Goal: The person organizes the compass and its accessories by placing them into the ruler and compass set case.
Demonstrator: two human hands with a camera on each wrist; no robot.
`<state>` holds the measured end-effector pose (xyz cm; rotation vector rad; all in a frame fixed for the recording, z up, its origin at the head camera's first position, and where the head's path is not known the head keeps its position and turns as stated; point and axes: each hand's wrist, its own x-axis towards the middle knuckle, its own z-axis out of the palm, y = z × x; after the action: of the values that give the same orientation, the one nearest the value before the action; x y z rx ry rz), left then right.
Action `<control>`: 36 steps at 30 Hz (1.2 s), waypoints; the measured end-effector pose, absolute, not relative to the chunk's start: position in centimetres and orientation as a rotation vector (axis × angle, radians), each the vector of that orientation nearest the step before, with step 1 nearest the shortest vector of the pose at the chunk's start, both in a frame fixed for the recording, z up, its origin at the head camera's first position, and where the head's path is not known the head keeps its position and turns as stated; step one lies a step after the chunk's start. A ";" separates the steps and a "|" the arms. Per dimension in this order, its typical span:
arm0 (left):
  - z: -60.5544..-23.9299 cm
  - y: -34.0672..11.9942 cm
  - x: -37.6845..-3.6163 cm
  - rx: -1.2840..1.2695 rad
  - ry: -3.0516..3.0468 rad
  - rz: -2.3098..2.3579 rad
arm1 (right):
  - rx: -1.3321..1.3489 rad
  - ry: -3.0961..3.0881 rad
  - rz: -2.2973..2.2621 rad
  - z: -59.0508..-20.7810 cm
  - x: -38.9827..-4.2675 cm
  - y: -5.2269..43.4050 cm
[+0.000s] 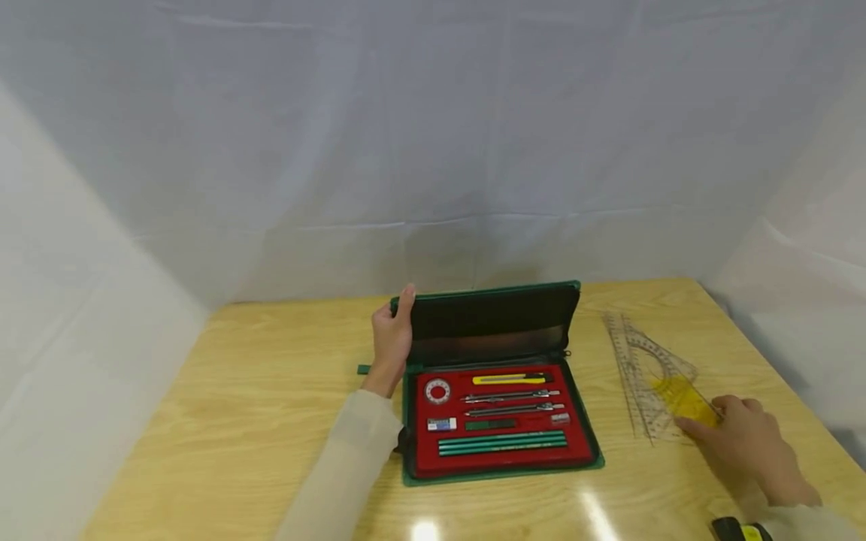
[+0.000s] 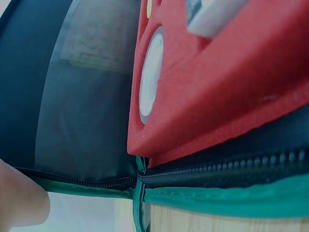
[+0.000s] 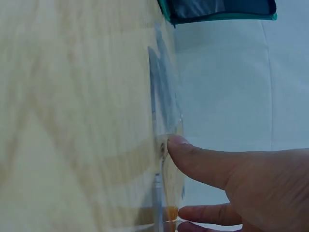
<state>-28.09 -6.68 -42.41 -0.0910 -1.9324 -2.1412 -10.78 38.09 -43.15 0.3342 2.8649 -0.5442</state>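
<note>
Head view: case (image 1: 501,479) sits on the surface (image 1: 271,391), lid (image 1: 494,312) raised at its far side, red tray (image 1: 473,464) facing up. L hand (image 1: 391,342) grips the lid's left corner, thumb up along the edge w/ fingers bent round it, prob. so the lid won't flop down over the tray. Inside the case each item seems to have its own slot, presumably to stop rattling: knife (image 1: 513,379) at the back, two compasses (image 1: 507,396) below it, white ring (image 1: 428,391) & eraser (image 1: 442,424) on the left, sharpener (image 1: 560,418) on the right, three green pencils (image 1: 503,443) along the front. R hand (image 1: 754,443), right of the case, pinches the clear rulers (image 1: 639,376) btwn thumb & fingers at the near end, so they fan out toward the case's far side; blurred, can't count them. Yellow patch shows thru them.

L wrist view: a digit of that hand is on the lid rim; zip (image 2: 222,166) runs round the case edge, see-thru pocket (image 2: 87,121) lies inside the lid, likely for flat bits.

R wrist view: thumb on one face of the rulers, fingers near the edge, approx. edge-on; case corner beyond.
</note>
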 end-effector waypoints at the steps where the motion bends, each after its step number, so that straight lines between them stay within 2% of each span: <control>1: -42.4 -6.6 -28.1 -0.096 -1.930 -2.149 | 0.338 2.880 -0.540 -43.3 -10.7 38.2; 10: -42.3 -6.3 -28.1 -0.080 -1.941 -2.130 | 0.444 2.880 -0.535 -44.0 -10.9 39.5; 20: -42.1 -5.7 -27.7 -0.087 -1.952 -2.147 | 0.478 3.138 -0.813 -43.5 -10.1 38.8; 25: -42.1 -5.6 -27.7 -0.075 -1.945 -2.137 | 0.304 3.324 -0.930 -42.2 -10.5 37.0; 28: -42.3 -5.5 -27.8 -0.074 -1.937 -2.134 | 0.111 3.386 -1.055 -41.2 -11.4 35.5; 36: -42.4 -5.5 -27.9 -0.064 -1.939 -2.109 | -0.330 3.364 -1.322 -39.7 -15.5 30.1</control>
<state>-27.93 -5.51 -42.38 -0.0640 -1.9386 -2.1093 -15.47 30.13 -39.71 -0.3299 3.3642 -1.3224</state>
